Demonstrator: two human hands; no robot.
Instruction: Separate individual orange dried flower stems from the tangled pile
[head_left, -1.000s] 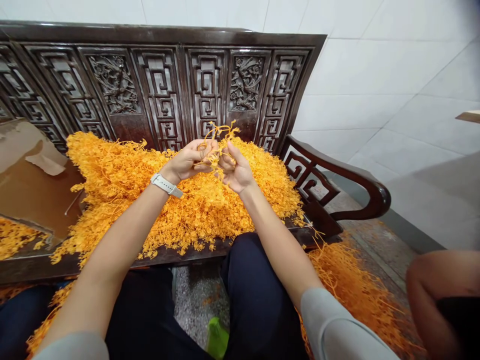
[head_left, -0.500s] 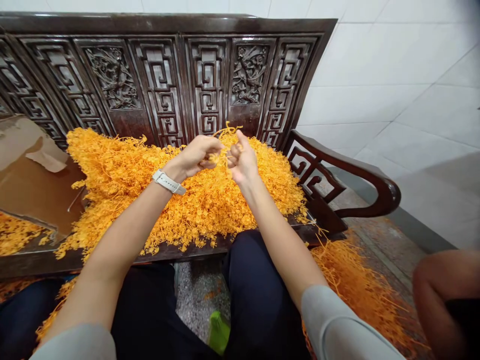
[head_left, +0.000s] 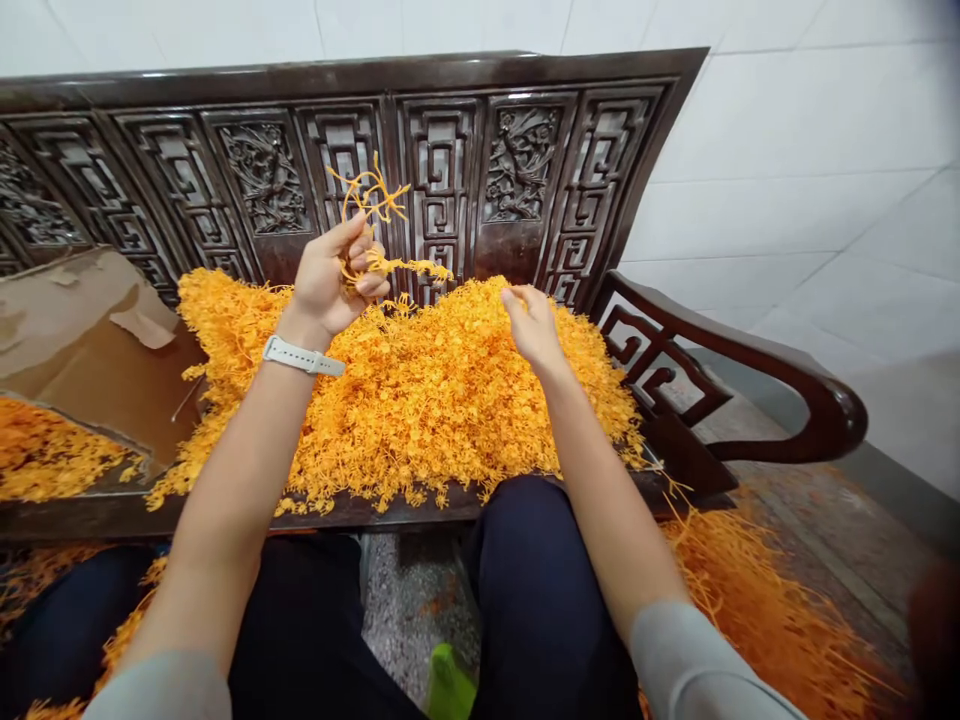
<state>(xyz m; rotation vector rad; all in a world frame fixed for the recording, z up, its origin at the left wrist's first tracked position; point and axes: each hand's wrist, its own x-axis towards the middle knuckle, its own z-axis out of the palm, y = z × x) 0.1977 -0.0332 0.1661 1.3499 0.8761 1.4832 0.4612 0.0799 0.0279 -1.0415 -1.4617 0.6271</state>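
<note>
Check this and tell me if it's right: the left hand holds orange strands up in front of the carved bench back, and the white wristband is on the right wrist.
Not quite: the white wristband is on the left wrist, not the right, as the head view shows. The left hand does hold orange strands up in front of the carved bench back.

Hands, two: left hand (head_left: 339,275), right hand (head_left: 532,325); wrist strap (head_left: 304,357), one; piece of cardboard (head_left: 90,350), one; armrest (head_left: 757,365) in view, one; green object (head_left: 450,685), one; orange sprigs (head_left: 450,400) on the tabletop (head_left: 360,518), too many to count.
</note>
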